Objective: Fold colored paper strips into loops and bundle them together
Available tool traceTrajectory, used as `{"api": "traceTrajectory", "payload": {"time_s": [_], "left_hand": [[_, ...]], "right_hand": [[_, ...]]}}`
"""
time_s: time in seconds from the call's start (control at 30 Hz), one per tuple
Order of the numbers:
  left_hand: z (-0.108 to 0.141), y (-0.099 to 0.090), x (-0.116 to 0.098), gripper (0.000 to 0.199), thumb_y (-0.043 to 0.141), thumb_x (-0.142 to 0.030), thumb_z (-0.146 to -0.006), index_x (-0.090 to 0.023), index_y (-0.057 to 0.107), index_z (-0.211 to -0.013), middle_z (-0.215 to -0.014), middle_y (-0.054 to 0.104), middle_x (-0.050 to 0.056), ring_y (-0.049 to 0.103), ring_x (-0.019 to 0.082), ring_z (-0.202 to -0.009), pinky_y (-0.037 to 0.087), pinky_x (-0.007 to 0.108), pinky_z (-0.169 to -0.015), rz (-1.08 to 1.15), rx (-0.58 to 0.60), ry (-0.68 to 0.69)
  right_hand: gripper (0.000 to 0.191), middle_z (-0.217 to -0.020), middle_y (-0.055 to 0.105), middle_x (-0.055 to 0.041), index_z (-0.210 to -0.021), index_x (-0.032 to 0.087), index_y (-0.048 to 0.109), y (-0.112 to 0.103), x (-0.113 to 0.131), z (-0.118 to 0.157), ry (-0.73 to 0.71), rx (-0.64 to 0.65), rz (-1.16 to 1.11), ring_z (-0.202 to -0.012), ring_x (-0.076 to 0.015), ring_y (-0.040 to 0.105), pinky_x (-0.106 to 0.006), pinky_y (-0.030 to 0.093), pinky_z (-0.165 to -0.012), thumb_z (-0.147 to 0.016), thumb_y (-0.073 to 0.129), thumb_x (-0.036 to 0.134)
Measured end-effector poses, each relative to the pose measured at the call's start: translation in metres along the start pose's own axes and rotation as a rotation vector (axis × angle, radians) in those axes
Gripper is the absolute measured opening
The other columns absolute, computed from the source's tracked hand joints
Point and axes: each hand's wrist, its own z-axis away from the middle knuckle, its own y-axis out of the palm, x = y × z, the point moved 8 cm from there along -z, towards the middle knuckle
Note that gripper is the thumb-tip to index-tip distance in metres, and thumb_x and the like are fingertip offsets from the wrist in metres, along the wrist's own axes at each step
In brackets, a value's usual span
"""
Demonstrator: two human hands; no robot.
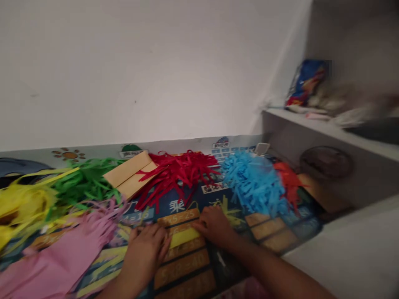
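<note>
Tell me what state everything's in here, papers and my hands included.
Yellow strip, flat between both hands
Left hand, fingers curled at strip's left end
Right hand, fingers curled at its right end
Pink paper, fringed at one end
Red paper, fringed
Green paper, fringed
Blue paper, fringed
Yellow pile, in strips
Orange paper, fringed
Tan paper, unfringed

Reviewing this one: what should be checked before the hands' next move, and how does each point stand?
1. Left hand at one end of the yellow strip: ok.
2. Right hand at the other end: ok.
3. Firm grip at both ends: cannot tell, fingertips unclear.
4. Strip apart from the red fringe and blue fringe: ok.
5. Surface free of loose strips: not ok, several lie beside the pink paper.
</note>
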Motion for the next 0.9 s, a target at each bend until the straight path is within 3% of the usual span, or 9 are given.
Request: {"api": "traceTrajectory", "payload": {"time_s": [0.07, 0.13, 0.2, 0.27, 0.37, 0.5, 0.57, 0.73, 0.9], "left_hand": [[0.002, -0.007, -0.009, 0.03, 0.045, -0.01, -0.089, -0.027, 0.07, -0.087, -0.087, 0.07, 0.003, 0.059, 0.025, -0.086, 0.034, 0.047, -0.086, -0.032, -0.128, 0.139], [0.004, -0.012, -0.019, 0.041, 0.04, -0.002, -0.086, -0.03, 0.07, -0.087, -0.089, 0.07, 0.001, 0.057, 0.024, -0.094, 0.029, 0.05, -0.096, -0.015, -0.219, 0.273], [0.004, -0.015, -0.028, 0.038, 0.041, -0.003, -0.086, -0.027, 0.069, -0.082, -0.086, 0.069, 0.001, 0.056, 0.024, -0.095, 0.024, 0.05, -0.102, 0.016, -0.218, 0.353], [0.001, -0.017, -0.035, 0.027, 0.045, -0.013, -0.088, -0.024, 0.068, -0.078, -0.082, 0.067, 0.003, 0.054, 0.024, -0.092, 0.023, 0.051, -0.103, 0.025, -0.142, 0.372], [-0.007, -0.019, -0.041, 0.016, 0.056, -0.027, -0.086, -0.021, 0.066, -0.074, -0.074, 0.063, 0.003, 0.054, 0.023, -0.086, 0.027, 0.051, -0.101, 0.01, -0.061, 0.331], [-0.011, -0.017, -0.036, 0.003, 0.063, -0.021, -0.082, -0.02, 0.066, -0.081, -0.075, 0.065, 0.001, 0.054, 0.022, -0.083, 0.029, 0.05, -0.097, 0.002, -0.071, 0.245], [-0.007, -0.013, -0.028, 0.005, 0.063, -0.017, -0.083, -0.021, 0.065, -0.083, -0.075, 0.066, -0.001, 0.055, 0.021, -0.083, 0.027, 0.048, -0.097, 0.016, -0.077, 0.211], [0.011, -0.015, -0.005, 0.011, 0.062, -0.02, -0.089, -0.028, 0.069, -0.084, -0.083, 0.071, -0.004, 0.059, 0.018, -0.082, 0.025, 0.044, -0.094, 0.222, -0.137, 0.192], [0.01, -0.011, 0.013, 0.012, 0.06, -0.026, -0.09, -0.03, 0.071, -0.085, -0.086, 0.071, -0.003, 0.061, 0.02, -0.084, 0.029, 0.04, -0.086, 0.385, -0.026, 0.015]], "right_hand": [[0.025, -0.09, 0.066, -0.0021, -0.086, 0.021, 0.067, -0.008, 0.006, 0.006, -0.07, -0.031, 0.058, -0.089, -0.0203, 0.055, -0.035, 0.032, -0.08, -0.086, 0.066, 0.047], [0.014, -0.094, 0.067, -0.0006, -0.093, 0.025, 0.065, -0.012, 0.023, 0.016, -0.28, -0.053, 0.133, -0.095, -0.0201, 0.052, -0.039, 0.029, -0.087, -0.092, 0.06, 0.037], [0.013, -0.09, 0.067, -0.0002, -0.093, 0.024, 0.064, -0.01, 0.04, 0.027, -0.497, -0.048, 0.221, -0.094, -0.019, 0.051, -0.042, 0.027, -0.09, -0.097, 0.051, 0.024], [0.014, -0.09, 0.067, -0.001, -0.092, 0.021, 0.063, -0.008, 0.046, 0.029, -0.56, -0.03, 0.274, -0.094, -0.0188, 0.05, -0.041, 0.027, -0.091, -0.097, 0.05, 0.019], [0.014, -0.082, 0.065, -0.0021, -0.082, 0.019, 0.062, -0.008, 0.048, 0.018, -0.498, -0.022, 0.247, -0.088, -0.0198, 0.051, -0.04, 0.029, -0.086, -0.093, 0.054, 0.019], [0.013, -0.095, 0.065, -0.0083, -0.09, 0.017, 0.063, -0.009, 0.054, 0.01, -0.44, -0.073, 0.155, -0.094, -0.0244, 0.05, -0.042, 0.03, -0.085, -0.089, 0.061, 0.03], [0.015, -0.097, 0.065, -0.0089, -0.093, 0.017, 0.064, -0.004, 0.052, 0.012, -0.439, -0.059, 0.084, -0.098, -0.0248, 0.051, -0.041, 0.03, -0.086, -0.088, 0.063, 0.031], [0.011, -0.082, 0.068, -0.0009, -0.077, 0.021, 0.069, 0.007, 0.018, 0.016, -0.336, -0.03, -0.074, -0.083, -0.0172, 0.057, -0.034, 0.032, -0.08, -0.088, 0.066, 0.022], [0.007, -0.082, 0.066, 0.0027, -0.076, 0.022, 0.071, 0.004, -0.007, 0.009, -0.155, -0.011, -0.236, -0.08, -0.0136, 0.059, -0.027, 0.035, -0.073, -0.083, 0.073, 0.025]]}}
